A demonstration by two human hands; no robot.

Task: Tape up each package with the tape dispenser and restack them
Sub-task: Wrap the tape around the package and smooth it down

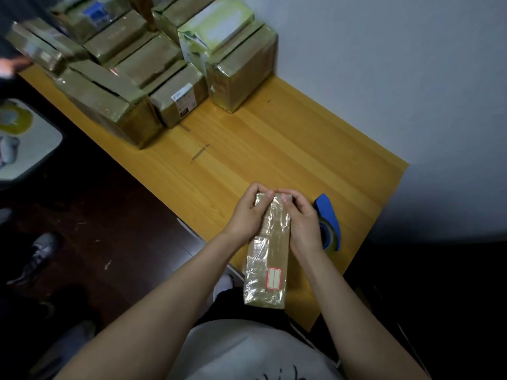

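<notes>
A long, narrow brown package (pixel 270 259), glossy with clear tape, lay on the table's (pixel 274 138) near edge. A red-bordered label (pixel 273 278) sat toward its near end. The left hand (pixel 251 212) and right hand (pixel 301 218) both gripped its far end, thumbs on top. The blue dispenser (pixel 327 215) lay just right of the right hand. A stack (pixel 142 67) of taped brown boxes stood at the far left.

About ten packages (pixel 270 250), one tape dispenser (pixel 327 215), two hands (pixel 247 212).
</notes>
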